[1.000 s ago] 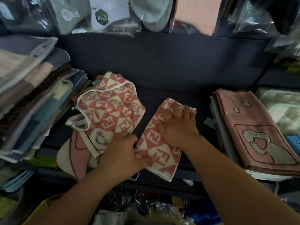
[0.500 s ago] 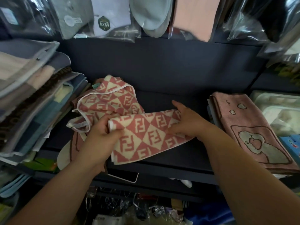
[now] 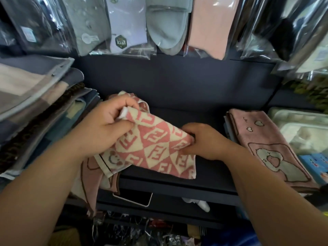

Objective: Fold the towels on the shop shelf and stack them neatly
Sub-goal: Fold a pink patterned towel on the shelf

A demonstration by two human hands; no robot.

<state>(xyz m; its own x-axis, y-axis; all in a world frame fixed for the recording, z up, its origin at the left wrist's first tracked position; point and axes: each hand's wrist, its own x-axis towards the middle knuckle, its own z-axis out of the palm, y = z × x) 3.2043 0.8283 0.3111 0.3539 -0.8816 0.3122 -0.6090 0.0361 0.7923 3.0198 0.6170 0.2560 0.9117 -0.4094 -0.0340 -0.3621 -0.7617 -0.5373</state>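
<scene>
Towel point(image 3: 156, 144), pink-and-cream checked, folded: held over shelf's point(image 3: 213, 173) front edge, left of centre. Left hand point(image 3: 108, 125) pinches its upper-left corner; right hand point(image 3: 204, 141) grips its right edge, fingers curled.

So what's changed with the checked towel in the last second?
Both hands were pressing the checked towel flat on the shelf. Now the left hand pinches its left corner, the right hand grips its right edge, and it is lifted, turned crosswise. The pink towel stack on the right stayed put.

Nubby terry-cloth towel point(image 3: 156, 146), matt dark shelf point(image 3: 209, 176), glossy plastic packets point(image 3: 124, 25)
</scene>
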